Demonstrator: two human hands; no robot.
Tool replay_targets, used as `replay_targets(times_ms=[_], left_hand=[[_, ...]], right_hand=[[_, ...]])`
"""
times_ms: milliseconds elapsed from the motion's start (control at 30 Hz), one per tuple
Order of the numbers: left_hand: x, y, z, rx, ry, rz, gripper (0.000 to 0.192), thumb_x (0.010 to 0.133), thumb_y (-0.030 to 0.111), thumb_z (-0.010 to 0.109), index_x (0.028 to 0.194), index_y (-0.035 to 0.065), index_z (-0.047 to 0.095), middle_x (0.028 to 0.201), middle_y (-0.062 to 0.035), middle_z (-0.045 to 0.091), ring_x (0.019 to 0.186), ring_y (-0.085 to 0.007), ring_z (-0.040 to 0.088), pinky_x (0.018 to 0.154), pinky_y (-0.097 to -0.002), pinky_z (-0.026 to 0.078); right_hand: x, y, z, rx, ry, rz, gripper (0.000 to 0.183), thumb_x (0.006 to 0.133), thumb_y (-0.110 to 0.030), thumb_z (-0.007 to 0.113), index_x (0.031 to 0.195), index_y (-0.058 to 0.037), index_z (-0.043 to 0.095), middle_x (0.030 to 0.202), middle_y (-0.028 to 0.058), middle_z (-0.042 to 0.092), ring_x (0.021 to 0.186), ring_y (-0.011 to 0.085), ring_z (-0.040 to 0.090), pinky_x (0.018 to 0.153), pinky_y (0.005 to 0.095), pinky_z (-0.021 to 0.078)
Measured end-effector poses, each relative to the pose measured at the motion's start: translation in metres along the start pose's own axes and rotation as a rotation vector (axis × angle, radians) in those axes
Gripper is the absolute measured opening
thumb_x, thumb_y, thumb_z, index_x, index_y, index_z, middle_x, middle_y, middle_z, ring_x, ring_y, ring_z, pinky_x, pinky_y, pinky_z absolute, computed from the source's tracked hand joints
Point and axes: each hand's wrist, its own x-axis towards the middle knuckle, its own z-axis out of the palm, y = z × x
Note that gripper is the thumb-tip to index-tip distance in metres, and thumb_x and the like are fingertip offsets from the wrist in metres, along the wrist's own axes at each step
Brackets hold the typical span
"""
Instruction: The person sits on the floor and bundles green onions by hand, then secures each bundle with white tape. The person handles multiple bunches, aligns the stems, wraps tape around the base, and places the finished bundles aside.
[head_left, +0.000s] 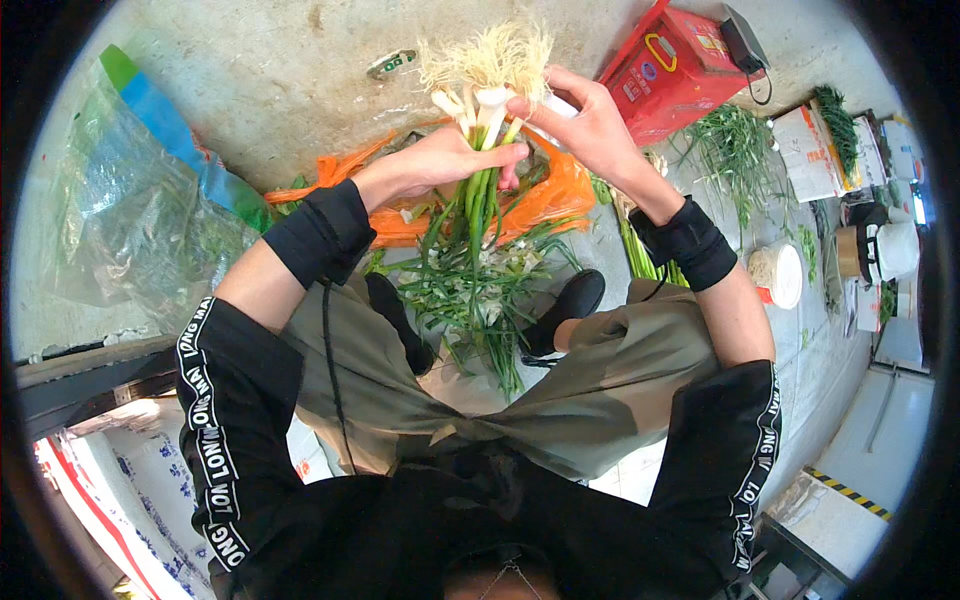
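My left hand (450, 159) is wrapped around a bunch of green onions (480, 196), its thumb lying across the stalks. The bunch's white bulbs and pale roots point away from me, and the green leaves hang toward me. At the bulb end, my right hand (581, 112) has its thumb and fingers at the right side of the roots; whether it grips a stalk is unclear. Beneath the bunch lies an orange plastic bag (551, 196). A pile of green leaves and pale peelings (480, 289) covers the floor between my shoes.
A red metal box (675, 71) stands at the upper right. More onion stalks (637, 240) lie beside my right leg, with loose greens (739, 150) farther right. A round white tub (784, 275) stands beyond them. A large clear plastic bag (142, 202) leans at the left.
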Motion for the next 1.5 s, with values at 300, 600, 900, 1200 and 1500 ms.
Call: replay_targets(times_ms=[300, 600, 900, 1200, 1500], left_hand=[[0.003, -0.006, -0.008, -0.204, -0.309, -0.093, 0.023, 0.090, 0.020, 0.075, 0.101, 0.0039, 0.063, 0.083, -0.0010, 0.063, 0.077, -0.0106, 0.060, 0.071, -0.0265, 0.048], [0.003, 0.000, -0.012, -0.142, -0.636, -0.117, 0.031, 0.084, 0.012, 0.078, 0.108, -0.0010, 0.062, 0.096, -0.0048, 0.068, 0.093, -0.0148, 0.064, 0.089, -0.0303, 0.049], [0.000, 0.004, 0.003, -0.156, -0.132, 0.046, 0.040, 0.088, 0.018, 0.078, 0.118, 0.0029, 0.056, 0.101, -0.0080, 0.067, 0.092, -0.0144, 0.065, 0.082, -0.0305, 0.053], [0.016, -0.005, 0.017, 0.378, 0.367, 0.323, 0.070, 0.085, 0.038, 0.081, 0.134, -0.0010, 0.049, 0.111, -0.0106, 0.065, 0.094, -0.0145, 0.065, 0.087, -0.0311, 0.051], [0.015, 0.017, 0.019, 0.038, 0.295, 0.223, 0.042, 0.094, 0.030, 0.072, 0.124, 0.0044, 0.058, 0.096, -0.0004, 0.067, 0.080, -0.0063, 0.060, 0.072, -0.0238, 0.050]], right_hand=[[0.001, -0.004, -0.011, -0.114, -0.326, 0.348, 0.046, 0.086, -0.041, 0.080, 0.101, 0.0005, 0.066, 0.090, 0.0022, 0.066, 0.082, 0.0081, 0.059, 0.075, 0.0264, 0.0490], [0.002, 0.011, 0.000, 0.156, -0.538, 0.073, 0.059, 0.083, -0.038, 0.081, 0.120, 0.0044, 0.062, 0.111, 0.0116, 0.069, 0.097, 0.0146, 0.063, 0.085, 0.0312, 0.0504], [-0.002, 0.002, -0.023, 0.012, -0.264, 0.348, 0.052, 0.083, -0.043, 0.081, 0.104, 0.0024, 0.070, 0.093, 0.0073, 0.071, 0.077, 0.0095, 0.063, 0.068, 0.0270, 0.0505], [-0.002, -0.008, -0.023, 0.096, -0.046, 0.368, 0.044, 0.083, -0.040, 0.082, 0.096, 0.0004, 0.070, 0.090, 0.0052, 0.069, 0.078, 0.0081, 0.063, 0.068, 0.0250, 0.0486], [-0.001, -0.012, -0.034, 0.361, -0.082, 0.348, 0.050, 0.086, -0.037, 0.080, 0.114, 0.0016, 0.065, 0.101, 0.0069, 0.069, 0.089, 0.0106, 0.065, 0.078, 0.0257, 0.0514]])
